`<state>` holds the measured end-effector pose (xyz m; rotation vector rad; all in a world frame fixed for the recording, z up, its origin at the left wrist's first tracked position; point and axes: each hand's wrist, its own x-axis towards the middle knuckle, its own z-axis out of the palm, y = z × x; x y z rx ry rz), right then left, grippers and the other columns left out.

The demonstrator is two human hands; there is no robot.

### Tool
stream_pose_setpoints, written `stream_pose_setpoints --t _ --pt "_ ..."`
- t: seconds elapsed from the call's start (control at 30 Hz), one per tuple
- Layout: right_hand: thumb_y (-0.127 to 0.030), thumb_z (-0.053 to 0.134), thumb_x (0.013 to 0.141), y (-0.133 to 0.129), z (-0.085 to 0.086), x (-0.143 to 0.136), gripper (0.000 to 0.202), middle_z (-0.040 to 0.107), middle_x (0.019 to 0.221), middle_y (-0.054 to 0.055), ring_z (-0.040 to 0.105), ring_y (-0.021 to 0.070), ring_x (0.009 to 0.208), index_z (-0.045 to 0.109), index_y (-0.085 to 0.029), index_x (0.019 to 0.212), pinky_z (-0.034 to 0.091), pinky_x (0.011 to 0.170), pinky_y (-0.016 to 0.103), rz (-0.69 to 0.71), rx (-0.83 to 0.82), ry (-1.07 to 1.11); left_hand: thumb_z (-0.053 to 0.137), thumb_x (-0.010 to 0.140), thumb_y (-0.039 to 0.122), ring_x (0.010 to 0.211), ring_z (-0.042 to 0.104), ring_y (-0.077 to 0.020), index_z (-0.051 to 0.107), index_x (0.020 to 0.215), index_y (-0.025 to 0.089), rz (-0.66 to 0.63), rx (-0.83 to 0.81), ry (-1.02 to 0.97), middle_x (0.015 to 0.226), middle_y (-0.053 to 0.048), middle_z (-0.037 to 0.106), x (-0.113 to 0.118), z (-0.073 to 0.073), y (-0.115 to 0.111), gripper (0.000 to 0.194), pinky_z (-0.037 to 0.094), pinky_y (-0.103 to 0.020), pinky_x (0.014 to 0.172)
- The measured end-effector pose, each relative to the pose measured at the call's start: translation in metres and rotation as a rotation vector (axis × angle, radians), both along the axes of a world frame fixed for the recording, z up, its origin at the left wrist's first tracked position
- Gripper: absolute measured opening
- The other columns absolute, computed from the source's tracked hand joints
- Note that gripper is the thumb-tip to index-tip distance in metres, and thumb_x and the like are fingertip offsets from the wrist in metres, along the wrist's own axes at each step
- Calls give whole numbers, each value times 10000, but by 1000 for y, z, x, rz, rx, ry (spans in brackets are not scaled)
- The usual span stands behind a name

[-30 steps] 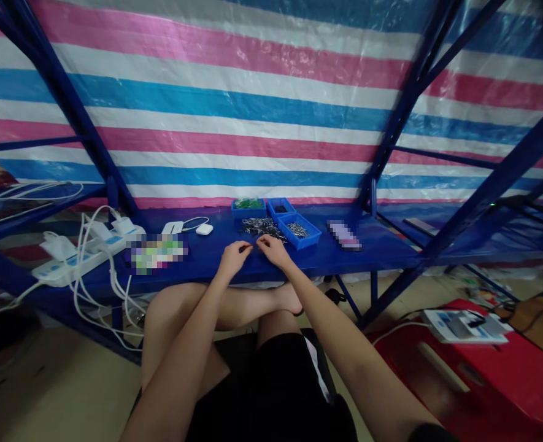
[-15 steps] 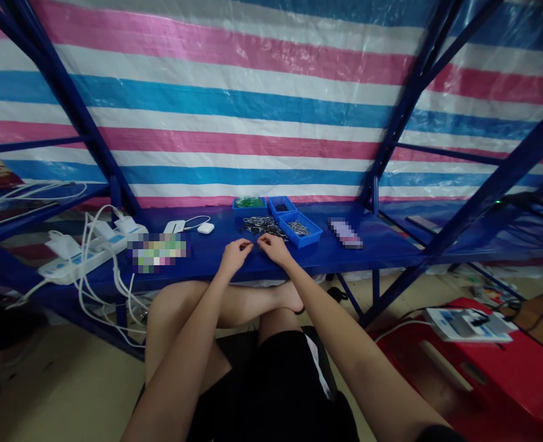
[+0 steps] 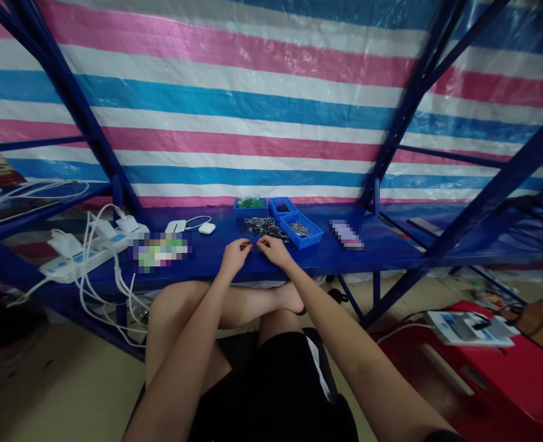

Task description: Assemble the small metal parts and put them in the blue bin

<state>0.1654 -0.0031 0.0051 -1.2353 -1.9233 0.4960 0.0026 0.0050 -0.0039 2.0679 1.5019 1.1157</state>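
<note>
My left hand (image 3: 237,253) and my right hand (image 3: 272,249) are close together over the front of the blue table (image 3: 207,263). The fingers of each are pinched; whatever they hold is too small to make out. Just beyond them lies a loose pile of small dark and silvery pieces (image 3: 265,227). To its right, a blue bin (image 3: 315,239) holds small metallic pieces. Behind that stands a second blue bin (image 3: 282,202) with dark contents, and a third blue bin (image 3: 237,209) holds green pieces.
At the left are a white power strip (image 3: 75,264) with cables, a blurred-out colourful item (image 3: 163,252) and a white case (image 3: 207,228). A phone-shaped item (image 3: 346,235) lies right of the bins. A red stool (image 3: 492,380) bears another power strip (image 3: 471,328).
The view has shifted very slightly. Both hands stay in nearly the same place, with their fingers still pinched.
</note>
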Motion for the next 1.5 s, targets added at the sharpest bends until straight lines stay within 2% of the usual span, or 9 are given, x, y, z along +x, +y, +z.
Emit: stream_pose_setpoints --t 0.13,0.37,0.73,1.5 --pt "-259 446 836 -1 1 0 176 650 765 6 584 120 718 605 -185 834 415 713 212 -2 -12 19 524 778 275 820 629 -186 671 890 177 -11 16 16 902 -68 691 0 1 -1 209 473 -284 778" --pt "-257 433 828 -2 3 1 186 645 775 7 573 122 725 603 -181 825 411 713 218 -36 11 62 546 755 258 804 626 -166 655 893 160 -75 11 -66 888 -62 689 -1 0 0 202 474 -269 776" --pt "-261 445 815 1 -2 2 181 638 757 2 566 119 706 605 -178 803 403 697 215 -15 48 110 531 771 299 817 628 -185 669 916 161 -58 25 -50 912 -71 690 -1 1 -1 243 466 -281 770" --pt "-235 473 802 0 1 2 141 643 745 7 572 124 695 601 -179 783 405 676 224 -7 35 104 538 761 311 796 630 -197 670 876 176 -56 18 -55 865 -68 694 -1 0 -1 221 465 -286 740"
